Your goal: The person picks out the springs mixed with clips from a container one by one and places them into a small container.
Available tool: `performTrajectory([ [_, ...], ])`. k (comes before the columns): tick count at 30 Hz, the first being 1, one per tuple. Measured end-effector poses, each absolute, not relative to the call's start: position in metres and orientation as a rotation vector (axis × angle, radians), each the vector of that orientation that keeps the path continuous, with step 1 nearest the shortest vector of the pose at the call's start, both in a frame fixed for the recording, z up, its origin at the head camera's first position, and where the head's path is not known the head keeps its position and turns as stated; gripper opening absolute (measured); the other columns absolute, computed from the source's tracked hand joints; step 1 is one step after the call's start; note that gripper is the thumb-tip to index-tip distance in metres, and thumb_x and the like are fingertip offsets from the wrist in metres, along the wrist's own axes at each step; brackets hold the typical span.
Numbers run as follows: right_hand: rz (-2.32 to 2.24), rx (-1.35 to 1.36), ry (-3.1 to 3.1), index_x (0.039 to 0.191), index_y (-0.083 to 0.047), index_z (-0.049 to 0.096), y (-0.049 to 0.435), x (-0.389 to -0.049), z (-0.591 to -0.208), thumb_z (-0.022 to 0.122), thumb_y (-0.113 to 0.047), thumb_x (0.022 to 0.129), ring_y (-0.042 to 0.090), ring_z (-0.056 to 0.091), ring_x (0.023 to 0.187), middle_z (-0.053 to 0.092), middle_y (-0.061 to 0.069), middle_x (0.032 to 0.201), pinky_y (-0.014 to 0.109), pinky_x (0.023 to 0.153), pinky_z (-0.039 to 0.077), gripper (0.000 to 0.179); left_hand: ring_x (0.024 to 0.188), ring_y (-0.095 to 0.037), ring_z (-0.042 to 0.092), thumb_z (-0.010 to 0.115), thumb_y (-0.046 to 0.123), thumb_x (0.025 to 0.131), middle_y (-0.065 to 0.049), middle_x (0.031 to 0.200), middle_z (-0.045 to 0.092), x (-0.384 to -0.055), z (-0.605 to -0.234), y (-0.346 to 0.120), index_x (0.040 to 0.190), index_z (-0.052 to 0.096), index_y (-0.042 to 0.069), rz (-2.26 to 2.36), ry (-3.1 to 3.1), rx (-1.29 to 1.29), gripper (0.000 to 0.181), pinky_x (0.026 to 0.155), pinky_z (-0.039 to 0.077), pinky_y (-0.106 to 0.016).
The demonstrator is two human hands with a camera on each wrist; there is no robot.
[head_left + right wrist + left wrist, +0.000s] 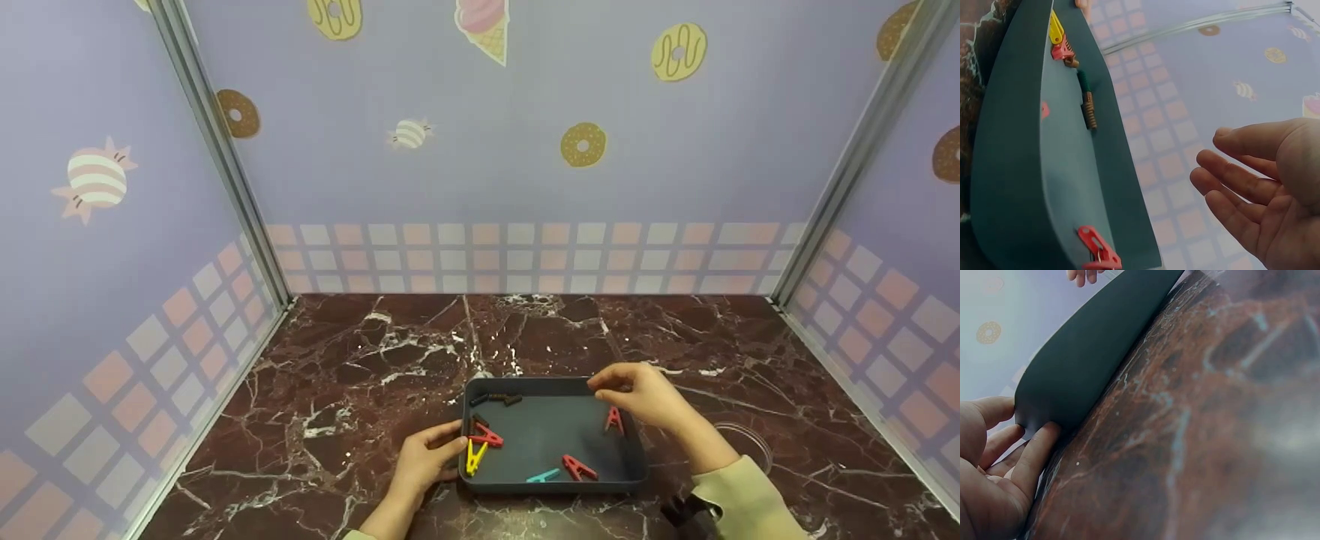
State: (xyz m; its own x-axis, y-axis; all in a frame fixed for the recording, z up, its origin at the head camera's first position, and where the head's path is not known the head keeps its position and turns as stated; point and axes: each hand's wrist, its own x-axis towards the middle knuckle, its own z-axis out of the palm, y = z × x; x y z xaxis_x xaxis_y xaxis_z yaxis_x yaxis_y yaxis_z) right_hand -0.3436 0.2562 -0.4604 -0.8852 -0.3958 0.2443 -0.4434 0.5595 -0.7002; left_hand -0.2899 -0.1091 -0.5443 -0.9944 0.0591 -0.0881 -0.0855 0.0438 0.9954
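Note:
A dark grey rectangular tray [555, 487] lies on the table. My left hand [421, 459] holds its left side, with the thumb at the rim and other fingers against the outer wall. Beside that thumb, a yellow clothespin [475, 456] leans at the tray's left wall, next to a red clothespin [489, 435]. Small dark brown ribbed pieces [496, 398] lie in the far left corner. Near the front wall are a blue clothespin [544, 475] and another red clothespin [579, 468]. My right hand [637, 391], empty and loosely bent, hovers over the far right corner, above a third red clothespin [614, 420].
A clear round rim [750, 442] shows on the table beyond my right forearm, partly hidden by it. Patterned panels [480, 180] enclose the dark red marbled table [360, 390] at the back and both sides. A black object [686, 514] sits by my right sleeve.

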Motion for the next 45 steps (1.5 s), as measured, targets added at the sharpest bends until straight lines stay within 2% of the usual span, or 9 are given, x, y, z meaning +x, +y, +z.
performTrajectory([
  [5,1.262,0.760,-2.736,0.107,-0.003,0.078,0.243,-0.349,-0.459,0.074,-0.010,0.094,0.019,0.073,0.093,0.078,0.010,0.103,0.027,0.082,0.059,0.016,0.101,-0.028,0.076,0.072,0.015,0.096,-0.031,0.132,0.065,-0.288,-0.544,-0.109,0.140,0.058,-0.008,2.129,2.167,-0.029,0.052,0.070,0.066,-0.038],
  [13,1.260,0.800,-2.759,0.110,-0.003,0.077,0.225,-0.359,-0.461,0.074,-0.011,0.094,0.021,0.074,0.094,0.078,0.011,0.105,0.026,0.079,0.059,0.018,0.104,-0.029,0.075,0.073,0.015,0.096,-0.030,0.132,0.066,-0.289,-0.544,-0.109,0.139,0.060,-0.007,2.118,2.173,-0.041,0.050,0.070,0.066,-0.038],
  [23,1.202,0.817,-2.780,0.110,-0.004,0.077,0.199,-0.371,-0.463,0.074,-0.010,0.094,0.028,0.073,0.100,0.078,0.010,0.106,0.045,0.087,0.061,0.018,0.099,-0.028,0.076,0.072,0.015,0.096,-0.030,0.131,0.067,-0.290,-0.546,-0.110,0.139,0.060,-0.007,2.128,2.163,-0.026,0.050,0.070,0.066,-0.037],
  [30,1.154,0.850,-2.813,0.111,-0.002,0.077,0.181,-0.379,-0.469,0.073,-0.007,0.093,0.027,0.074,0.097,0.078,0.012,0.106,0.041,0.085,0.062,0.019,0.092,-0.021,0.077,0.073,0.016,0.096,-0.025,0.126,0.071,-0.292,-0.544,-0.109,0.138,0.062,-0.005,2.115,2.178,-0.053,0.048,0.068,0.065,-0.034],
  [45,0.896,0.957,-2.964,0.108,0.000,0.078,0.144,-0.390,-0.475,0.076,-0.002,0.087,0.031,0.075,0.097,0.079,0.015,0.104,0.045,0.087,0.062,0.021,0.093,-0.022,0.077,0.073,0.015,0.096,-0.028,0.129,0.069,-0.293,-0.550,-0.110,0.138,0.061,-0.007,2.112,2.172,-0.054,0.050,0.065,0.065,-0.033],
])
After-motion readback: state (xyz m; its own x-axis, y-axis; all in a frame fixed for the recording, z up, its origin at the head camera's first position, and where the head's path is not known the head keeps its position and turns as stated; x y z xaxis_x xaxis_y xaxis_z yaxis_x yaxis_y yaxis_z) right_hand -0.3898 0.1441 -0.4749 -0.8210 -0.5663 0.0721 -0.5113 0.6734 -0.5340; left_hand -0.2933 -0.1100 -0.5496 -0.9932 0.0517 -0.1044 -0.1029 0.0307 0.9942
